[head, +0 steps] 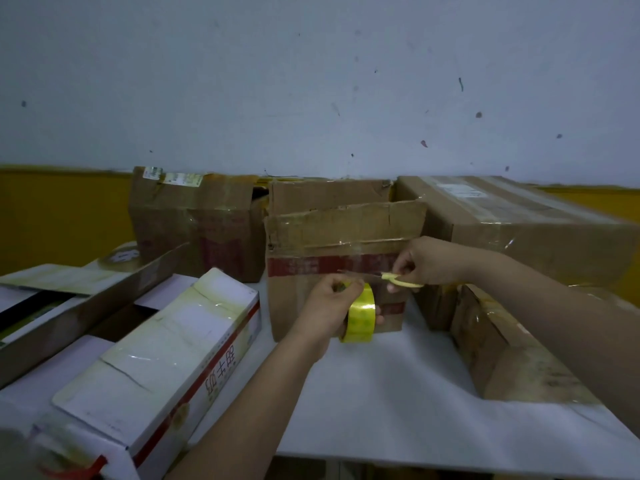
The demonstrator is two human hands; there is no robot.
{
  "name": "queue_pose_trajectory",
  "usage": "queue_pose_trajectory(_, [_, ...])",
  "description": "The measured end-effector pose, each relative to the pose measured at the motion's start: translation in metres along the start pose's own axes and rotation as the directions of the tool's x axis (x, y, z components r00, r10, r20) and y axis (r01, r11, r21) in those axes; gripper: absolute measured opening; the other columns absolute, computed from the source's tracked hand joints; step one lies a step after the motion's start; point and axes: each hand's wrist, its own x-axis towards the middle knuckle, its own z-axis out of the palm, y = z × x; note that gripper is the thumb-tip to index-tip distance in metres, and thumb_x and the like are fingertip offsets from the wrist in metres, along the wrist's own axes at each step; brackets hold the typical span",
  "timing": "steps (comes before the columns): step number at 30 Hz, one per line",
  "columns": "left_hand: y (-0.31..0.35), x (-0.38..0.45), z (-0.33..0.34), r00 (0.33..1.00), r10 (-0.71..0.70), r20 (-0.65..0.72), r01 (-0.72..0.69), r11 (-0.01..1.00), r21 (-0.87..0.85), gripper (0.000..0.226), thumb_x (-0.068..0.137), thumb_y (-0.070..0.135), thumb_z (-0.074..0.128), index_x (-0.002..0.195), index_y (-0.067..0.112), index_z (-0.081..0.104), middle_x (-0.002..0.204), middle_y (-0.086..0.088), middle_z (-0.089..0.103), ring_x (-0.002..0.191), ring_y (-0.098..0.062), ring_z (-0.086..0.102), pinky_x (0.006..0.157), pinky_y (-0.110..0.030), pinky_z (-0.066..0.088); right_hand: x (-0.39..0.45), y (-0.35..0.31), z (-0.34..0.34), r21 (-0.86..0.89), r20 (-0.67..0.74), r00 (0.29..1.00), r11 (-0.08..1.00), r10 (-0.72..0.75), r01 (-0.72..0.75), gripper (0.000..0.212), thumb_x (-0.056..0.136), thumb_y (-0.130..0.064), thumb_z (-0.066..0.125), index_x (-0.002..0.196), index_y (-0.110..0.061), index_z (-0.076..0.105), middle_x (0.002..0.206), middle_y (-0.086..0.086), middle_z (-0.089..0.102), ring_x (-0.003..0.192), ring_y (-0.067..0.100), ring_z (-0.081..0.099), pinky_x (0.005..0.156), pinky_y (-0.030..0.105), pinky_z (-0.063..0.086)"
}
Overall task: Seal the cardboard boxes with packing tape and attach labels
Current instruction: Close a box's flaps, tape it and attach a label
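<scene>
My left hand [332,303] grips a yellow roll of packing tape [362,315], held upright in front of a brown cardboard box [311,292] whose top flaps stand open. My right hand [426,263] holds small yellow-handled scissors [401,279], their blades pointing left toward a short strip of tape stretched from the roll. Both hands hover just in front of the box's front face, above the white table [398,393].
A white box with red print [166,344] lies open at the left, with another open box [69,296] behind it. A taped brown box [194,223] stands at the back left. A large sealed box [526,233] and a lower brown box [502,344] sit at the right.
</scene>
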Motion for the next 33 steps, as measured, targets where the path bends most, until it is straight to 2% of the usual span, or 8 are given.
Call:
queue_pose_trajectory(5, [-0.014, -0.015, -0.009, 0.999, -0.054, 0.005, 0.054, 0.994, 0.093, 0.028, 0.099, 0.023, 0.062, 0.120, 0.005, 0.054, 0.092, -0.021, 0.075, 0.066, -0.029, 0.075, 0.050, -0.024, 0.054, -0.008, 0.002, 0.034, -0.185, 0.010, 1.000, 0.982, -0.023, 0.025, 0.019, 0.087, -0.044, 0.071, 0.094, -0.029, 0.080, 0.075, -0.009, 0.070, 0.067, 0.006, 0.056, 0.067, 0.031, 0.048])
queue_pose_trajectory(11, [-0.025, -0.029, -0.021, 0.997, -0.066, 0.030, 0.061, 0.987, 0.151, 0.024, 0.099, 0.018, 0.062, 0.118, 0.008, 0.052, 0.091, -0.025, 0.074, 0.066, -0.030, 0.074, 0.053, -0.027, 0.057, -0.028, -0.003, 0.078, 0.195, 0.146, 0.980, 0.967, 0.134, -0.161, 0.019, 0.089, -0.048, 0.068, 0.088, -0.031, 0.076, 0.079, -0.004, 0.067, 0.073, 0.010, 0.059, 0.061, 0.022, 0.053])
queue_pose_trajectory(14, [-0.030, -0.033, -0.028, 0.995, -0.084, 0.056, 0.072, 0.980, 0.185, 0.027, 0.097, 0.013, 0.065, 0.120, 0.007, 0.053, 0.087, -0.026, 0.074, 0.068, -0.034, 0.074, 0.057, -0.034, 0.059, -0.038, -0.007, 0.085, 0.187, 0.235, 0.962, 0.965, 0.140, -0.186, 0.031, 0.090, -0.055, 0.063, 0.107, -0.030, 0.071, 0.105, -0.002, 0.065, 0.084, 0.010, 0.059, 0.069, 0.021, 0.056])
queue_pose_trajectory(17, [-0.038, -0.036, -0.036, 0.993, -0.101, 0.057, 0.084, 0.965, 0.249, 0.031, 0.096, 0.012, 0.066, 0.123, 0.007, 0.051, 0.090, -0.025, 0.074, 0.076, -0.037, 0.074, 0.071, -0.045, 0.063, -0.046, -0.013, 0.087, 0.189, 0.316, 0.938, 0.960, 0.139, -0.206, 0.030, 0.087, -0.066, 0.058, 0.102, -0.040, 0.055, 0.105, -0.014, 0.055, 0.091, 0.006, 0.055, 0.073, 0.022, 0.051])
queue_pose_trajectory(22, [-0.042, -0.043, -0.043, 0.992, -0.126, 0.028, 0.119, 0.979, 0.166, 0.029, 0.098, 0.012, 0.064, 0.123, 0.005, 0.050, 0.081, -0.023, 0.074, 0.067, -0.034, 0.073, 0.060, -0.035, 0.060, -0.047, -0.005, 0.110, 0.220, 0.294, 0.912, 0.909, 0.285, -0.355, 0.056, 0.093, -0.067, 0.044, 0.134, -0.029, 0.050, 0.124, -0.010, 0.048, 0.103, 0.011, 0.052, 0.081, 0.026, 0.045])
queue_pose_trajectory(25, [-0.041, -0.047, -0.045, 0.992, -0.122, 0.032, 0.116, 0.982, 0.151, 0.030, 0.098, 0.014, 0.063, 0.124, 0.005, 0.050, 0.084, -0.024, 0.074, 0.067, -0.033, 0.074, 0.057, -0.032, 0.059, -0.044, 0.010, 0.129, -0.056, 0.157, 0.932, 0.945, 0.327, -0.322, 0.047, 0.085, -0.066, 0.055, 0.099, -0.021, 0.054, 0.096, -0.004, 0.056, 0.082, 0.009, 0.054, 0.064, 0.025, 0.042])
queue_pose_trajectory(30, [-0.043, -0.051, -0.047, 0.994, -0.112, 0.018, 0.107, 0.980, 0.169, 0.029, 0.099, 0.020, 0.061, 0.125, 0.009, 0.052, 0.091, -0.021, 0.076, 0.077, -0.033, 0.076, 0.063, -0.032, 0.060, -0.041, 0.007, 0.148, -0.492, -0.163, 0.959, 0.823, 0.234, -0.284, 0.019, 0.091, -0.037, 0.052, 0.101, -0.021, 0.051, 0.077, -0.004, 0.044, 0.072, 0.019, 0.053, 0.059, 0.030, 0.046])
queue_pose_trajectory(33, [-0.044, -0.056, -0.047, 0.994, -0.112, -0.016, 0.113, 0.986, 0.124, 0.030, 0.100, 0.020, 0.061, 0.126, 0.009, 0.052, 0.092, -0.019, 0.076, 0.078, -0.031, 0.076, 0.059, -0.029, 0.059, -0.037, -0.003, 0.146, -0.412, -0.284, 0.933, 0.850, 0.221, -0.327, 0.019, 0.095, -0.034, 0.049, 0.086, -0.020, 0.059, 0.072, -0.005, 0.048, 0.071, 0.017, 0.057, 0.064, 0.033, 0.052])
